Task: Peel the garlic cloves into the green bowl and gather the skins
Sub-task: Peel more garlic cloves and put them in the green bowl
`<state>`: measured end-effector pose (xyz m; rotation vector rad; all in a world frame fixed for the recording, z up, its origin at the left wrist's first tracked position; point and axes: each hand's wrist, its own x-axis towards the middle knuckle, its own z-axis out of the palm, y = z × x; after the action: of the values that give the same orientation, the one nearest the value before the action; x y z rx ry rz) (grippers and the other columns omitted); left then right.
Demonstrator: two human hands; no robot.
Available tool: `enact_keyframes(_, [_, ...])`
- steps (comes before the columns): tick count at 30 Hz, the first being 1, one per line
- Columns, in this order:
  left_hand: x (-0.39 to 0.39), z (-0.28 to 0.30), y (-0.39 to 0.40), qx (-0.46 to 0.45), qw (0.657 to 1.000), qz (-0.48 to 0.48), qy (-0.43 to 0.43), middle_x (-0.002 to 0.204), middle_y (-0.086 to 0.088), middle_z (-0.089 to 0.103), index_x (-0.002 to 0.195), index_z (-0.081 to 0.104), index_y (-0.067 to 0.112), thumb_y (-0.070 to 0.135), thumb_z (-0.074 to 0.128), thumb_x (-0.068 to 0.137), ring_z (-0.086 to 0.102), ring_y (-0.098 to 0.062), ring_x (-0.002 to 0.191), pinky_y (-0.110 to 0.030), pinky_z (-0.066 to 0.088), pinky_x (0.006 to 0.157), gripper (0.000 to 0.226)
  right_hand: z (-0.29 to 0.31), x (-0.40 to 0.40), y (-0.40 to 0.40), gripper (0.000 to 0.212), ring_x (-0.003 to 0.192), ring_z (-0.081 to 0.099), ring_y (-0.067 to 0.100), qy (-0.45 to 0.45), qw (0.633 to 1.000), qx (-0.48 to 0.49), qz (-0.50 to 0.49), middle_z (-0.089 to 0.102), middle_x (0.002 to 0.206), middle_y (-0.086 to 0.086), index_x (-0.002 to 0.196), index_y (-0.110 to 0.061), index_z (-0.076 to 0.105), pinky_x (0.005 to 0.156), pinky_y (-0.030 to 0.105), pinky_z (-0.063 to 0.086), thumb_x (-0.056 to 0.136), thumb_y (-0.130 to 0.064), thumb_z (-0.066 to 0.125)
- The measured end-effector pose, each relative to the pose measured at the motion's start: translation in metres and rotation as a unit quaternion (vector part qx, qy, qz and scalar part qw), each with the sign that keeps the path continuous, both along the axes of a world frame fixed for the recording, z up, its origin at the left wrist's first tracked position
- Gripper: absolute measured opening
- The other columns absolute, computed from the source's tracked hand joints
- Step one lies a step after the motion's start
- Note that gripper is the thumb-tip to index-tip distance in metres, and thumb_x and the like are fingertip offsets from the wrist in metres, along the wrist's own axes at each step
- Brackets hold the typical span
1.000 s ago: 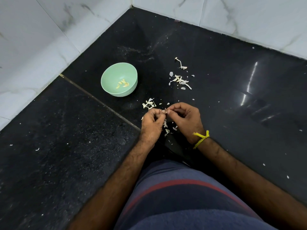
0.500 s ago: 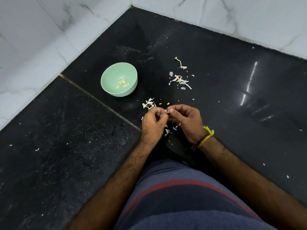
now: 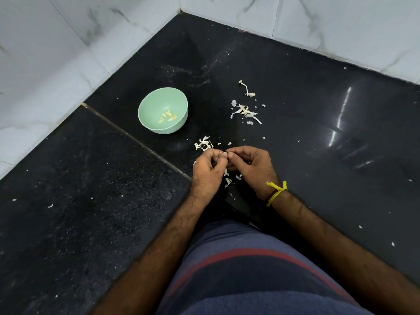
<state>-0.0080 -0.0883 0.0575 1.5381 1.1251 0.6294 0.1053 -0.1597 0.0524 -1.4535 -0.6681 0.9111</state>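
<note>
**Peeling over a black stone tabletop in a tiled corner**

Head view: a polished black stone tabletop (image 3: pixel 318 133), speckled and glossy with streaks of reflected light, runs into a corner of white marble-veined wall tiles (image 3: pixel 56 53). A thin pale seam (image 3: pixel 136 142) crosses the stone diagonally, ending just left of the grip. The left hand (image 3: pixel 208 170) and right hand (image 3: pixel 252 169) meet fingertip to fingertip, both curled and pinching a small garlic clove (image 3: pixel 225 153), mostly hidden between them. A frayed yellow thread (image 3: pixel 276 192) circles the right wrist. Beyond the grip and to its left sits the round, matte green bowl (image 3: pixel 179 105), holding a few pale yellow peeled cloves (image 3: pixel 167 116). Papery white garlic skins (image 3: pixel 245 111) lie scattered beyond the grip, with more flakes (image 3: pixel 203 143) just beside the left fingers and beneath both hands.
</note>
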Motion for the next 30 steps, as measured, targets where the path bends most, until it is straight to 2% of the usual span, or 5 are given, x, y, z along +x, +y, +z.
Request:
enact_keyframes(8, [0.000,0.008,-0.004,0.019,1.000,0.010,0.017,0.073,-0.015,0.065,0.083,0.067,0.009,0.038,0.061,0.084,0.052,-0.013,0.064,-0.039,0.051,0.064,0.030,0.003,0.000,0.000,0.009,0.095,0.066,0.036,0.199,0.980,0.005,-0.016,0.069,0.096,0.025,0.091,-0.002,0.069,0.095,0.055,0.053,0.094,-0.005,0.062])
enact_keyframes(15, [-0.002,0.004,0.002,0.053,0.996,0.027,0.060,0.063,0.010,0.058,0.079,0.067,0.015,0.020,0.067,0.094,0.047,-0.002,0.056,-0.026,0.044,0.061,0.015,0.006,0.008,-0.001,0.013,0.084,0.068,0.022,0.293,0.955,0.036,-0.014,0.071,0.090,0.015,0.094,0.000,0.067,0.087,0.039,0.057,0.096,-0.007,0.056])
enact_keyframes(20, [-0.006,0.013,0.000,0.124,0.989,0.002,0.085,0.064,-0.005,0.064,0.074,0.068,0.010,0.032,0.068,0.096,0.051,-0.009,0.056,-0.028,0.047,0.058,0.031,0.005,0.010,-0.004,0.014,0.079,0.071,0.022,0.289,0.957,0.027,-0.007,0.072,0.087,0.015,0.102,0.003,0.067,0.076,0.033,0.060,0.095,-0.004,0.058])
enact_keyframes(26, [-0.007,0.020,0.002,0.152,0.988,0.018,0.017,0.082,0.005,0.071,0.097,0.076,0.013,0.016,0.078,0.087,0.064,-0.004,0.072,-0.017,0.053,0.072,0.011,0.002,0.009,-0.004,0.013,0.076,0.070,0.022,0.238,0.971,0.018,-0.015,0.073,0.085,0.016,0.101,0.002,0.070,0.077,0.035,0.061,0.091,-0.003,0.062])
enact_keyframes(30, [-0.008,0.021,-0.001,0.225,0.973,-0.042,0.019,0.080,0.006,0.071,0.087,0.079,0.014,0.011,0.078,0.084,0.065,-0.009,0.073,-0.020,0.053,0.074,0.004,0.002,0.008,-0.003,0.019,0.085,0.070,0.029,0.236,0.971,0.021,-0.019,0.072,0.093,0.024,0.103,0.004,0.070,0.082,0.041,0.060,0.087,-0.006,0.067])
